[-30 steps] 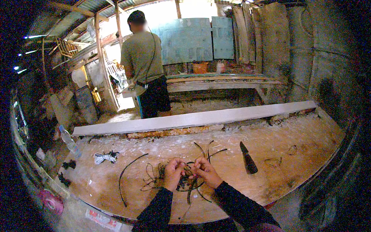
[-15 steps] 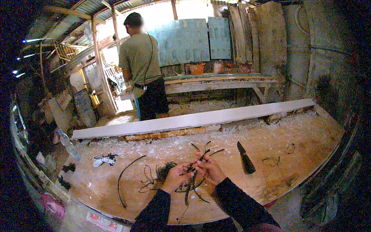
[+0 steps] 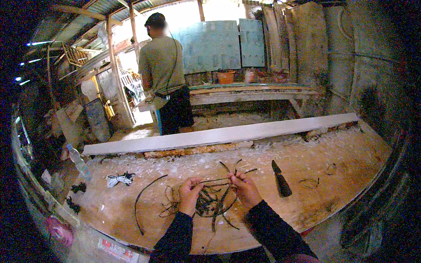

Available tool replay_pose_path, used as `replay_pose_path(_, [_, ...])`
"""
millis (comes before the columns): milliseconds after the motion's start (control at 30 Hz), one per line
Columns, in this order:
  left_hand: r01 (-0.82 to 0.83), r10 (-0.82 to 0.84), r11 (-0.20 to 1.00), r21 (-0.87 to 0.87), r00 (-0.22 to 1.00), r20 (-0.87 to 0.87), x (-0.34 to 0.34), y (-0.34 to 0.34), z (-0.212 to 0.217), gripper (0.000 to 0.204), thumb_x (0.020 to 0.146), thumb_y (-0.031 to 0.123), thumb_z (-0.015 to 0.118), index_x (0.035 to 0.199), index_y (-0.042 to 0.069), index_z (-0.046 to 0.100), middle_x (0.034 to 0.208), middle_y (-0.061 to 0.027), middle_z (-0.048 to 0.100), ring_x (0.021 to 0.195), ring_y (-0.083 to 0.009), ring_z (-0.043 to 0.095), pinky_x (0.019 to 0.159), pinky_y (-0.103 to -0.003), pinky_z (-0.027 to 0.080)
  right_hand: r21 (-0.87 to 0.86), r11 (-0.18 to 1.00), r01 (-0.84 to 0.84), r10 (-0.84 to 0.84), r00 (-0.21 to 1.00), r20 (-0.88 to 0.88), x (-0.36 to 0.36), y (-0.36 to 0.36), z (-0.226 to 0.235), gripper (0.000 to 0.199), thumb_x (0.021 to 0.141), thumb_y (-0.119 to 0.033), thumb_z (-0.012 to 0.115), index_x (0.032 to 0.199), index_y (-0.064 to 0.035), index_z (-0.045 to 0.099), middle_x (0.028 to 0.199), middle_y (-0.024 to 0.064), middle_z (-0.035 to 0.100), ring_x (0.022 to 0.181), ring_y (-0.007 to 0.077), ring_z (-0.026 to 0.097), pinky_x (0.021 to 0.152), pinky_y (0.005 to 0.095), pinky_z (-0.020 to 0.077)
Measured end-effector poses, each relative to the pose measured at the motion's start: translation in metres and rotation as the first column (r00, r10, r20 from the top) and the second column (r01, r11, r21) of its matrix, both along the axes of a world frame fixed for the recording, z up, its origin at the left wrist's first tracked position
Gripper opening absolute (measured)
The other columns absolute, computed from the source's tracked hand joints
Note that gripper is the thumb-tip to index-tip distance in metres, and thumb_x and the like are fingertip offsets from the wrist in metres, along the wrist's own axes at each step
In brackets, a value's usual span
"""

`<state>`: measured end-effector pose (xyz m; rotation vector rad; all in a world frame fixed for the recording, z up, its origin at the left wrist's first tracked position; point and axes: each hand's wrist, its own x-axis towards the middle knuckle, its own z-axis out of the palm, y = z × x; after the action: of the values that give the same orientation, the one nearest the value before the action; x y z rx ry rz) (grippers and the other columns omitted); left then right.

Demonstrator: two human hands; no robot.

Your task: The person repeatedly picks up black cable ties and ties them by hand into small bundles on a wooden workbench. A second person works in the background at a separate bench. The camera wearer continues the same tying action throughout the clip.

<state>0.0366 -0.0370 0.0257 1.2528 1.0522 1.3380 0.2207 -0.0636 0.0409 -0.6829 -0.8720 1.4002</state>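
Both hands, left (image 3: 189, 195) and right (image 3: 244, 189), pinch dark strips (image 3: 215, 198) above the workbench (image 3: 333, 193); a dark tool (image 3: 280, 179) lies just right.

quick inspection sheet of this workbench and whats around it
surface: wooden workbench, dusty with chips, a long pale plank along its far edge
job's things: bundle of dark thin strips
clutter: dark tapered tool, curved strip, white cord bundle, plastic bottle
grippers: left hand and right hand both pinch one strip above the bundle
cables: nothing seen
surroundings: a person standing with back turned, an orange pot
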Motion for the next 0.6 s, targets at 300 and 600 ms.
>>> replay_pose_path(300, [-0.071, 0.073, 0.996, 0.048, 0.996, -0.049, 0.002, 0.001, 0.001, 0.007, 0.073, 0.013, 0.056, 0.078, 0.008, 0.055, 0.065, 0.0038, 0.050, 0.052, -0.0034, 0.043, 0.042, -0.016, 0.031, 0.224, 0.934, -0.278, 0.316, 0.935, -0.160, 0.008, 0.005, -0.010, 0.018, 0.078, -0.018, 0.056, 0.091, -0.0058, 0.057, 0.085, 0.0059, 0.059, 0.086, 0.0184, 0.055, 0.082, 0.0319, 0.0399])
replay_pose_path(600, [0.224, -0.212, 0.972, -0.074, 0.967, 0.140, 0.002, -0.005, 0.006, 0.010, 0.076, 0.016, 0.058, 0.073, 0.007, 0.053, 0.059, 0.0037, 0.047, 0.049, -0.0040, 0.040, 0.040, -0.017, 0.031, 0.195, 0.973, -0.122, 0.038, 0.922, 0.386, 0.010, 0.014, -0.014, 0.022, 0.067, -0.004, 0.066, 0.085, -0.0061, 0.053, 0.069, -0.0003, 0.054, 0.067, 0.0083, 0.051, 0.064, 0.0231, 0.0419])
